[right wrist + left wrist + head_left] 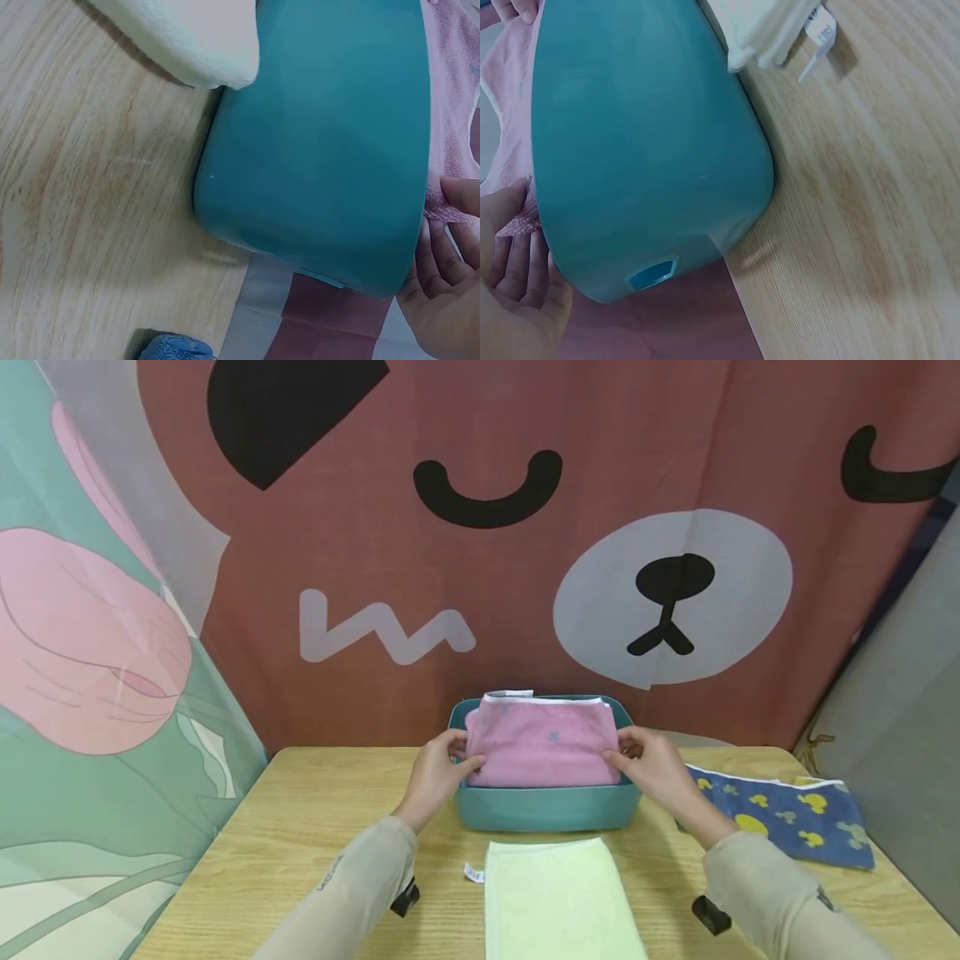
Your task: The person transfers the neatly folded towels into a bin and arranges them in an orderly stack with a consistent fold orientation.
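A folded pink towel (547, 747) with a white edge is held at the mouth of a teal plastic bin (547, 810). My left hand (438, 768) pinches its left side between thumb and fingers, and my right hand (648, 764) pinches the right side. In the left wrist view the left thumb presses the pink cloth (514, 82) against the fingers beside the bin's wall (652, 135). The right wrist view has the right hand (450, 277) gripping the cloth's other corner at the rim. The towel's lower part is hidden behind the bin's front wall.
A pale yellow folded towel (558, 902) with a white tag (474, 873) lies in front of the bin on the wooden table (322, 827). To the right lies a blue towel (787, 818) with yellow patterns. A printed curtain (360, 710) hangs right behind the bin.
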`<state>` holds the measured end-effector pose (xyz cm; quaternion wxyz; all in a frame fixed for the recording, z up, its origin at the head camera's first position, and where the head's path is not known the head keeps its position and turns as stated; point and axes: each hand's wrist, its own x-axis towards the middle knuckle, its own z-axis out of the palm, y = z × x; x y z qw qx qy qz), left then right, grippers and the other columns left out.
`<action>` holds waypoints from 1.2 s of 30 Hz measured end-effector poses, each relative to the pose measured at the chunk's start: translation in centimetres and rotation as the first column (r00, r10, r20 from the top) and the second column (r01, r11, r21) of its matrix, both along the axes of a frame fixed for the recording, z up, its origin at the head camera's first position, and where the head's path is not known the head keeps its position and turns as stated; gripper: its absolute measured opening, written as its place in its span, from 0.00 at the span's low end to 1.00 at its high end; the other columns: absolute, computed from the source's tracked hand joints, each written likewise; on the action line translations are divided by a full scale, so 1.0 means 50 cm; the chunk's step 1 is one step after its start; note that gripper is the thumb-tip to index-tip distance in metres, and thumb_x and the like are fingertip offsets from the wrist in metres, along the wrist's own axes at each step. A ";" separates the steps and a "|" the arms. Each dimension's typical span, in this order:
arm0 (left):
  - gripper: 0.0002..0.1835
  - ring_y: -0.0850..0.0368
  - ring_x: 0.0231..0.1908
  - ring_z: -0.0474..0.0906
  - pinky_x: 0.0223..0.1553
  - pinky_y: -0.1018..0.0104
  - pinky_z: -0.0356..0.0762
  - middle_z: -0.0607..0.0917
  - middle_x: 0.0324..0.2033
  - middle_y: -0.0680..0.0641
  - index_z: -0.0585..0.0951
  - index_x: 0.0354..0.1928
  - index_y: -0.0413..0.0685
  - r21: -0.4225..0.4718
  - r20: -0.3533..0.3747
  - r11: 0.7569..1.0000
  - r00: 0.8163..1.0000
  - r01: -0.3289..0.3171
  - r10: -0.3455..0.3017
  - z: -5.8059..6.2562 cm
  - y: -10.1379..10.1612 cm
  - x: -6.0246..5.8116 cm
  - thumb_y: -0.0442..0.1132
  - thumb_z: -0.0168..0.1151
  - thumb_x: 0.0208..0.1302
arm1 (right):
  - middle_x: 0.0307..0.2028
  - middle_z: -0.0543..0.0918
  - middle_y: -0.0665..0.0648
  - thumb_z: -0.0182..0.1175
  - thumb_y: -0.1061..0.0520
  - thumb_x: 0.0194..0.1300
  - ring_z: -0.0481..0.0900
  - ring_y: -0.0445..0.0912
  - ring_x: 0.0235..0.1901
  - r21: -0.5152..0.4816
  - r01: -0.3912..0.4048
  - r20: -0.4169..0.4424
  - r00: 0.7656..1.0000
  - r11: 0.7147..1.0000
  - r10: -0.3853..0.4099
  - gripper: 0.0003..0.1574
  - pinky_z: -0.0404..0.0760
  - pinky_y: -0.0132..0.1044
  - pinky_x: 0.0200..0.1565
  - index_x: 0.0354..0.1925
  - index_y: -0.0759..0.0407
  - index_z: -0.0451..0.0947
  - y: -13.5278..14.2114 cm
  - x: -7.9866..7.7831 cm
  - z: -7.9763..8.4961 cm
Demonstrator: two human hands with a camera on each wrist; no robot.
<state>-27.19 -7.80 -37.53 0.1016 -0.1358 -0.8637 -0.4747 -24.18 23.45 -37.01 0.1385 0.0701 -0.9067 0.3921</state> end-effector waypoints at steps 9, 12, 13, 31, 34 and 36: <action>0.14 0.55 0.38 0.80 0.35 0.64 0.79 0.84 0.37 0.49 0.82 0.46 0.42 -0.036 -0.012 0.999 0.999 0.032 -0.032 -0.005 -0.004 0.004 0.36 0.73 0.59 | 0.34 0.82 0.57 0.65 0.58 0.67 0.77 0.48 0.34 0.003 0.009 0.026 1.000 1.000 -0.009 0.16 0.77 0.35 0.30 0.48 0.67 0.79 -0.001 0.004 -0.010; 0.14 0.54 0.39 0.80 0.36 0.64 0.80 0.84 0.38 0.49 0.82 0.47 0.42 -0.048 -0.010 0.998 0.999 0.035 -0.036 -0.006 -0.004 0.004 0.36 0.72 0.60 | 0.33 0.82 0.56 0.66 0.58 0.66 0.77 0.47 0.33 0.006 0.000 0.013 1.000 1.000 0.000 0.16 0.77 0.35 0.30 0.48 0.67 0.79 0.000 0.005 -0.013; 0.15 0.54 0.39 0.80 0.37 0.63 0.80 0.84 0.38 0.49 0.82 0.47 0.42 -0.054 -0.012 0.998 0.999 0.035 -0.036 -0.007 -0.004 0.004 0.36 0.72 0.60 | 0.33 0.82 0.55 0.66 0.58 0.66 0.77 0.47 0.33 0.007 -0.003 0.009 1.000 1.000 0.003 0.16 0.77 0.35 0.29 0.48 0.67 0.79 0.001 0.005 -0.014; 0.16 0.49 0.44 0.79 0.43 0.59 0.78 0.84 0.41 0.49 0.82 0.52 0.45 0.009 -0.046 0.999 0.998 0.037 -0.037 -0.016 -0.003 0.006 0.35 0.71 0.62 | 0.40 0.83 0.59 0.65 0.59 0.67 0.81 0.52 0.39 0.017 -0.002 -0.022 1.000 1.000 0.002 0.21 0.79 0.39 0.31 0.56 0.66 0.78 0.003 0.009 -0.016; 0.16 0.52 0.44 0.79 0.43 0.60 0.77 0.84 0.41 0.52 0.82 0.52 0.47 0.009 -0.039 0.999 0.999 0.031 -0.031 -0.014 -0.003 0.010 0.36 0.70 0.62 | 0.40 0.83 0.59 0.65 0.58 0.67 0.81 0.53 0.39 0.017 0.003 -0.033 0.999 1.000 -0.002 0.21 0.79 0.39 0.31 0.55 0.65 0.78 0.002 0.011 -0.016; 0.16 0.50 0.45 0.79 0.44 0.59 0.77 0.84 0.41 0.52 0.82 0.52 0.47 0.010 -0.041 0.999 0.999 0.035 -0.034 -0.012 -0.005 0.014 0.36 0.70 0.62 | 0.40 0.83 0.59 0.65 0.58 0.67 0.81 0.52 0.38 0.016 0.006 -0.038 0.999 1.000 -0.005 0.20 0.79 0.39 0.31 0.55 0.64 0.78 0.002 0.012 -0.016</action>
